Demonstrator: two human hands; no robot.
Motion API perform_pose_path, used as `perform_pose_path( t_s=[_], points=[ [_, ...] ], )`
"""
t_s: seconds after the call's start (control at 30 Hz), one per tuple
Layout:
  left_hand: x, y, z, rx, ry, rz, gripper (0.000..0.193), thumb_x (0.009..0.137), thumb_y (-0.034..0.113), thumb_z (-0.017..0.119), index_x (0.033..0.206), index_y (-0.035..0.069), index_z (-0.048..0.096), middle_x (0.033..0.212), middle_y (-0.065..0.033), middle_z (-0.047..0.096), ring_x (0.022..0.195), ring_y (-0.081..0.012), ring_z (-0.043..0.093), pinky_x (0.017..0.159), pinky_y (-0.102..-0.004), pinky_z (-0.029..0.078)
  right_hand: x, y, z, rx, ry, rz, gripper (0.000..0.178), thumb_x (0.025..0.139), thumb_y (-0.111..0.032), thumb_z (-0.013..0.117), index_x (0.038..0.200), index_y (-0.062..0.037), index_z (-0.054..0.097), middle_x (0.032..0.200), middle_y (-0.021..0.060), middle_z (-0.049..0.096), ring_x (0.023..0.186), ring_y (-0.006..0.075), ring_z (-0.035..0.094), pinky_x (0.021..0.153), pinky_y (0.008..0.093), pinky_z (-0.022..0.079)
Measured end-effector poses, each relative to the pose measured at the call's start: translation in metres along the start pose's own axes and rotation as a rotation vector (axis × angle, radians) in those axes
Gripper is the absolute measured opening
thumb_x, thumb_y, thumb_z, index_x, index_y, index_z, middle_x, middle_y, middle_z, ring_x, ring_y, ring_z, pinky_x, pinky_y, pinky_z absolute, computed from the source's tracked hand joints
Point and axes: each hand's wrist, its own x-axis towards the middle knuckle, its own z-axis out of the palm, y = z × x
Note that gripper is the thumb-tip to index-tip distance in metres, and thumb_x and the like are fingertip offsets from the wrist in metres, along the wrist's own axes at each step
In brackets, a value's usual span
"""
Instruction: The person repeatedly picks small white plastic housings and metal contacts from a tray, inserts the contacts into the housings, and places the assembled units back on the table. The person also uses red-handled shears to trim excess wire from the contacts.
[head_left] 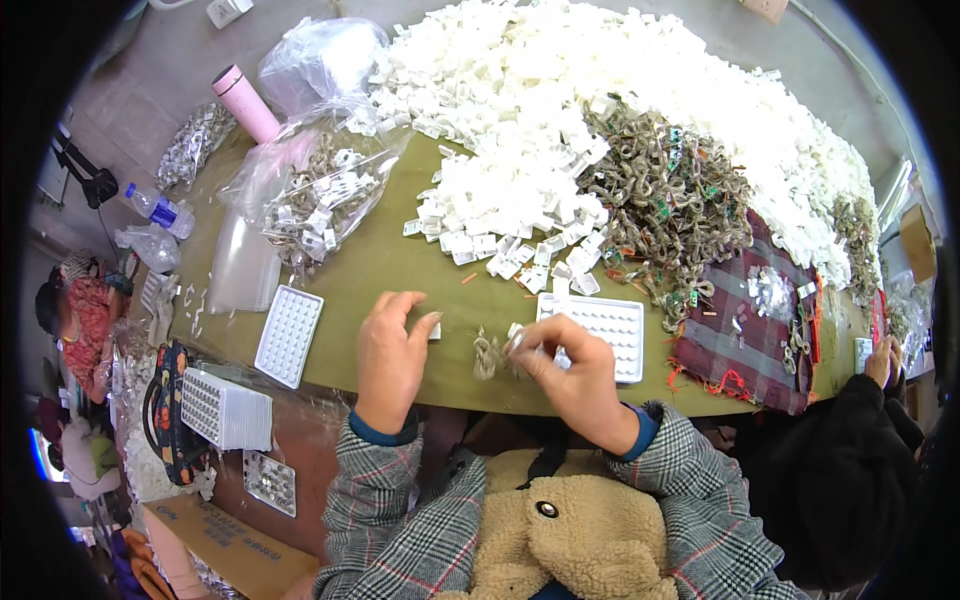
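Observation:
My left hand [390, 350] is over the front of the green table, thumb and forefinger apart. A small white plastic piece [435, 332] shows beside its thumb tip; I cannot tell whether the thumb touches it. My right hand [575, 372] is closed in a pinch on another small white plastic piece [515, 334]. A little coiled bundle of grey-brown cord [486, 356] lies just left of those fingertips; whether it is joined to the pinched piece is unclear. Partly behind my right hand lies a white tray with rows of round hollows [622, 345].
A large heap of white plastic pieces [520, 90] covers the back. Coiled cords [660, 190] pile up before it. A second tray [290, 335], a filled plastic bag [330, 195] and a pink bottle [245, 104] are left. A plaid cloth [735, 325] and another person's hand [882, 362] are right.

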Motion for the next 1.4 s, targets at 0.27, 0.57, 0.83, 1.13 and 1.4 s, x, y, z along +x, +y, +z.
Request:
perform_pose_path(
  t_s=[0.27, 0.57, 0.83, 1.13, 1.4],
  points=[
    [0.054, 0.034, 0.02, 0.053, -0.267, 0.269, 0.011, 0.08, 0.002, 0.07, 0.089, 0.0, 0.065, 0.081, -0.0128, 0.063, 0.068, -0.0278, 0.062, 0.062, -0.037, 0.048, -0.004, 0.018, 0.005, -0.206, -0.323, -0.419, 0.021, 0.078, 0.002, 0.062, 0.097, -0.0047, 0.059, 0.086, 0.0106, 0.061, 0.073, 0.0315, 0.065, 0.058, 0.0385, 0.053],
    [0.076, 0.018, 0.052, 0.231, -0.355, 0.328, 0.021, 0.077, 0.005, 0.071, 0.093, 0.004, 0.058, 0.091, -0.0133, 0.063, 0.083, -0.0349, 0.063, 0.065, -0.0444, 0.05, -0.002, 0.024, 0.001, -0.063, -0.311, -0.314, 0.02, 0.082, 0.005, 0.065, 0.101, 0.0004, 0.061, 0.096, 0.0141, 0.065, 0.085, 0.0336, 0.066, 0.072, 0.0383, 0.055],
    [0.041, 0.019, 0.04, 0.497, -0.242, 0.442, 0.013, 0.082, 0.002, 0.057, 0.094, 0.006, 0.061, 0.092, -0.0096, 0.06, 0.078, -0.0313, 0.061, 0.066, -0.0417, 0.051, 0.004, 0.014, 0.004, -0.105, -0.158, -0.321, 0.016, 0.083, -0.002, 0.068, 0.097, -0.0026, 0.061, 0.086, 0.0133, 0.062, 0.078, 0.0336, 0.062, 0.068, 0.0409, 0.049],
    [0.053, 0.006, 0.026, 0.244, -0.312, 0.37, 0.016, 0.078, 0.002, 0.067, 0.094, 0.003, 0.065, 0.09, -0.0138, 0.061, 0.084, -0.0355, 0.062, 0.073, -0.0424, 0.051, 0.01, 0.013, 0.008, -0.04, -0.052, -0.219, 0.013, 0.084, 0.003, 0.067, 0.095, -0.0015, 0.061, 0.09, 0.0085, 0.062, 0.081, 0.0229, 0.058, 0.072, 0.0325, 0.048],
    [-0.005, 0.027, 0.012, -1.114, -0.182, -0.456, 0.024, 0.095, 0.007, 0.065, 0.115, -0.004, 0.062, 0.1, -0.0085, 0.069, 0.087, -0.0156, 0.068, 0.075, -0.0282, 0.058, 0.024, 0.004, 0.01, 0.57, -0.016, 0.184, 0.011, 0.098, -0.007, 0.061, 0.105, 0.0001, 0.059, 0.09, 0.0003, 0.062, 0.08, 0.0056, 0.058, 0.071, 0.0203, 0.048]
  ],
)
